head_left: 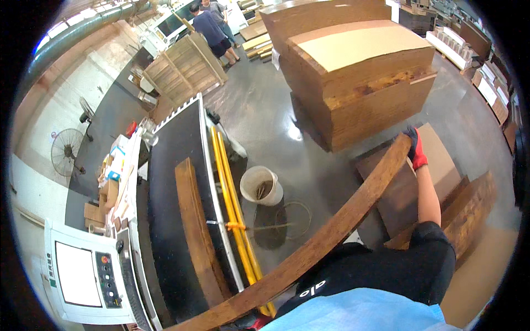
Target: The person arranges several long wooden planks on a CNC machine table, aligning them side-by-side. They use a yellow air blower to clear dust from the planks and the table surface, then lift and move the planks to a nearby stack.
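A long brown wooden board [326, 237] stretches diagonally across my front, its near end running off the lower edge. My right hand [418, 150], in a red and black glove, is closed round the board's far right end. Under the board at the bottom, my left hand [253, 321], gloved too, grips it near the other end; most of its fingers are hidden. Left of the board, another stack of brown boards [199, 231] lies lengthwise on the black belt [165, 198] of a machine.
Yellow rails [232, 215] line the belt's right side. On the floor stand a white bucket [260, 186] and a large pile of brown panels [375, 105]. More boards [469, 212] lie to my right. A control panel [83, 276] is at left; two people [212, 30] stand far off.
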`<action>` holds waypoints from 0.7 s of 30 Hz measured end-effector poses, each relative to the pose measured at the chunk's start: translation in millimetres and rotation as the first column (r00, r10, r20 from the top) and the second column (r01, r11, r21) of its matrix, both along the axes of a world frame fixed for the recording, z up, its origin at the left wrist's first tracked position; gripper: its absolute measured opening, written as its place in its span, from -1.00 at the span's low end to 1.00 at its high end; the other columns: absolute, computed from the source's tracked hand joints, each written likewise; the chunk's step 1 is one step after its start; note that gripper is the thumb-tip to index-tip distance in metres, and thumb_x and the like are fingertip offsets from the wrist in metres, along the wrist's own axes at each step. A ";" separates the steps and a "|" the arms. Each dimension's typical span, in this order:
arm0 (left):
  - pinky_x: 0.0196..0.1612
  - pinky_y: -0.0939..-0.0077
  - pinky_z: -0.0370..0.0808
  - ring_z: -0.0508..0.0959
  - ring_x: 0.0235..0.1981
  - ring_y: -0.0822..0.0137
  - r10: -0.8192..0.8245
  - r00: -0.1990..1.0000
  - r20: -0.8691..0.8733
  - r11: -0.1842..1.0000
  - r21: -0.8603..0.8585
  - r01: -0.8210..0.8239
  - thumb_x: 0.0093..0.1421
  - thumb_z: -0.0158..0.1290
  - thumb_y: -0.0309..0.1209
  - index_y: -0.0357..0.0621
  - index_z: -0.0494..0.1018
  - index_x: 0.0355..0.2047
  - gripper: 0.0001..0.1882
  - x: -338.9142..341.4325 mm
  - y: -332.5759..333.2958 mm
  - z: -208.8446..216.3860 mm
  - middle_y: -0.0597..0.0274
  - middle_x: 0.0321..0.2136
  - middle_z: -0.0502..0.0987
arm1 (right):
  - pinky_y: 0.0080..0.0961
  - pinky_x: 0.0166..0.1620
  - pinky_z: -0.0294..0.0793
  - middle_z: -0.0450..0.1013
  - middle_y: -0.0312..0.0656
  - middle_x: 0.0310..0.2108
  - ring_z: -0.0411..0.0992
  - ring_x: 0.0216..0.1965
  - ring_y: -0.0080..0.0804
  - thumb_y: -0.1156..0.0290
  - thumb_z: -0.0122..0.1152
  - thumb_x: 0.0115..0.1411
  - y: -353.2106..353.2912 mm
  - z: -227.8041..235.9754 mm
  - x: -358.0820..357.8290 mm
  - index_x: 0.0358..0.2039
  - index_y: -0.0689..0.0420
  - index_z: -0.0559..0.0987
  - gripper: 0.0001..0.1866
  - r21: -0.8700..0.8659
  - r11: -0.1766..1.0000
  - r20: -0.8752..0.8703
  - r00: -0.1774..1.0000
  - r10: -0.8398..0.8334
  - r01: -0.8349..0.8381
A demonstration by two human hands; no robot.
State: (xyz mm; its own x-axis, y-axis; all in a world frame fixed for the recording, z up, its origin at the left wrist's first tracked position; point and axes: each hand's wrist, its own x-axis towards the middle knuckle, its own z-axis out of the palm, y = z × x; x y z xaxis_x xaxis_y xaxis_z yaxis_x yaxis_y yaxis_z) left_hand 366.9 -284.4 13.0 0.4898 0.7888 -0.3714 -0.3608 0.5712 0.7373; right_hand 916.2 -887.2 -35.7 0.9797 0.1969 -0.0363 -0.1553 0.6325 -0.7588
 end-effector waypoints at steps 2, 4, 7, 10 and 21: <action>0.39 0.11 0.25 0.31 0.32 0.10 -0.034 0.999 0.019 0.999 -0.017 0.034 0.33 0.10 -0.02 -0.01 0.25 0.34 -0.34 51.0 -11.1 1.1 0.16 0.33 0.30 | -0.19 0.09 0.56 0.57 -0.14 -0.11 0.55 -0.04 -0.19 0.19 0.00 0.47 -75.4 -22.4 17.7 0.01 0.09 0.52 -0.71 -0.035 0.960 0.052 0.960 -0.274 0.276; 0.38 0.11 0.26 0.32 0.31 0.10 -0.038 0.998 0.042 0.999 -0.015 0.039 0.33 0.11 -0.03 -0.01 0.26 0.33 -0.35 96.3 -19.1 1.5 0.16 0.32 0.31 | -0.25 0.07 0.54 0.59 -0.19 -0.16 0.55 -0.09 -0.26 0.10 -0.05 0.48 -130.2 -32.3 40.9 -0.06 0.13 0.57 -0.62 -0.103 0.962 0.087 0.966 -0.244 0.252; 0.37 0.11 0.27 0.34 0.30 0.10 -0.002 0.998 0.058 1.000 0.027 0.001 0.33 0.11 -0.04 -0.01 0.28 0.32 -0.36 143.2 -31.2 20.2 0.16 0.31 0.33 | -0.27 -0.08 0.57 0.62 -0.14 -0.36 0.57 -0.31 -0.21 -0.03 -0.14 0.46 -165.3 -2.4 68.0 -0.34 0.17 0.63 -0.45 0.039 0.997 -0.044 0.997 -0.064 0.066; 0.36 0.10 0.29 0.36 0.28 0.10 0.021 0.997 0.080 0.998 0.057 -0.025 0.33 0.12 -0.05 -0.01 0.30 0.31 -0.38 183.3 -42.5 33.7 0.17 0.29 0.35 | -0.22 -0.12 0.59 0.62 -0.10 -0.41 0.58 -0.37 -0.17 -0.12 -0.09 0.40 -194.8 8.2 90.7 -0.38 0.17 0.65 -0.40 -0.129 0.914 -0.123 0.908 -0.400 0.385; 0.32 0.09 0.35 0.42 0.24 0.09 -0.169 0.962 0.213 0.985 0.068 0.158 0.32 0.14 -0.08 -0.01 0.37 0.26 -0.43 402.9 10.5 39.3 0.18 0.24 0.43 | -0.08 0.17 0.37 0.34 -0.11 0.23 0.31 0.16 -0.17 -0.32 0.08 0.21 -294.2 -141.8 35.8 0.31 0.06 0.41 -0.15 -0.534 0.779 -0.503 0.618 -0.604 0.327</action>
State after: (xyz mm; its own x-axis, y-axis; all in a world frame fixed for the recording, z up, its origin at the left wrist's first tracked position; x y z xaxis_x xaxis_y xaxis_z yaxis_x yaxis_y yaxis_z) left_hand 769.8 -274.0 52.3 0.6785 0.7057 -0.2039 -0.4201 0.6006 0.6803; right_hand 952.0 -1181.4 -177.5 0.6435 -0.4448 -0.6230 -0.4315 0.4614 -0.7752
